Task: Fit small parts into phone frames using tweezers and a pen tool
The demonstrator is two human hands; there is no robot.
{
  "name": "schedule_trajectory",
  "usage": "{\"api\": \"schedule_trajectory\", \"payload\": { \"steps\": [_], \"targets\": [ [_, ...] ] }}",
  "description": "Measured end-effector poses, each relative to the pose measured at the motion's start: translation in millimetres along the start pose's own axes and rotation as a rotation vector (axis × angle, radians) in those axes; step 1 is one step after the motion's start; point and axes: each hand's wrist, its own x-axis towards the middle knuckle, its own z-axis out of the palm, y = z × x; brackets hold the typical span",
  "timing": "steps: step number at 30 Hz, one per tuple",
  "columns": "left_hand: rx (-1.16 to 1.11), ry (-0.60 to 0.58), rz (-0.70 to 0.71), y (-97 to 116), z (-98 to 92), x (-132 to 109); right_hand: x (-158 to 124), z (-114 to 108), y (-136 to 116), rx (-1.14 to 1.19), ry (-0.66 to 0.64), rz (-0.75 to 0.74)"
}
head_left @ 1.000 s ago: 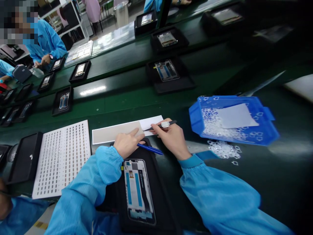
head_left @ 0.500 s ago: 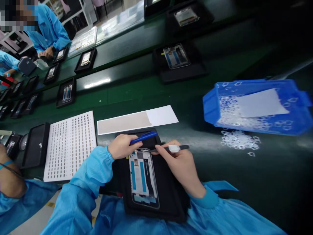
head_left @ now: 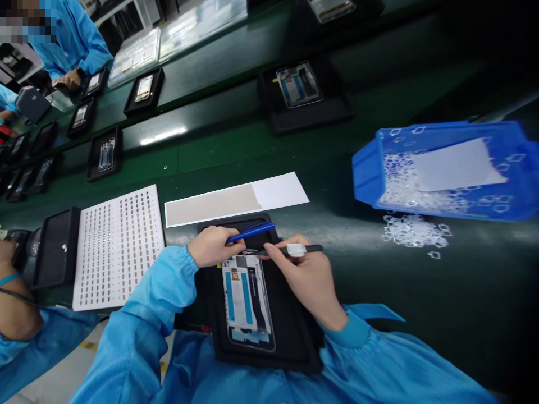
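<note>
In front of me an open phone housing (head_left: pixel 245 300) lies in a black foam tray (head_left: pixel 290 336), blue strips and a dark ribbon showing inside it. My left hand (head_left: pixel 214 247) is closed around a blue pen (head_left: pixel 251 232), its fingertips by the housing's upper left corner. Black tweezers (head_left: pixel 314 248) with white tape wound round them are pinched in my right hand (head_left: pixel 304 275). The tweezer tips reach the top edge of the housing, beside my left fingers. Whether they grip a small part there is too fine to see.
A white card (head_left: pixel 280 191) lies beyond the tray. A white board (head_left: pixel 118 247) with rows of small parts stands left. To the right are a blue bin (head_left: pixel 366 179) and a pile of clear pieces (head_left: pixel 415 231). A co-worker's arm (head_left: pixel 17 297) is at far left.
The whole view has shifted slightly. Both hands keep their grips, and the tweezer tips stay at the housing's top edge, with only a small shift in the right hand.
</note>
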Motion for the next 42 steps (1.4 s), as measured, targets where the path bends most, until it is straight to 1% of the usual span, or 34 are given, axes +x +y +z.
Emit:
{"api": "schedule_trajectory", "payload": {
  "steps": [9,15,29,42],
  "targets": [
    [0.036,0.001,0.003,3.3,-2.2,-1.1,0.4,-0.1,-1.9,-0.036,-0.006,-0.001],
    [0.044,0.007,-0.003,2.7,-1.0,-1.7,-0.2,-0.5,1.1,-0.046,-0.014,-0.009],
    [0.038,0.018,-0.002,3.2,-0.1,-2.0,-1.4,-0.4,0.7,-0.028,0.002,-0.030],
    [0.057,0.013,-0.019,6.0,-0.7,-3.1,-2.5,-0.3,1.2,-0.066,0.015,-0.058]
  ]
}}
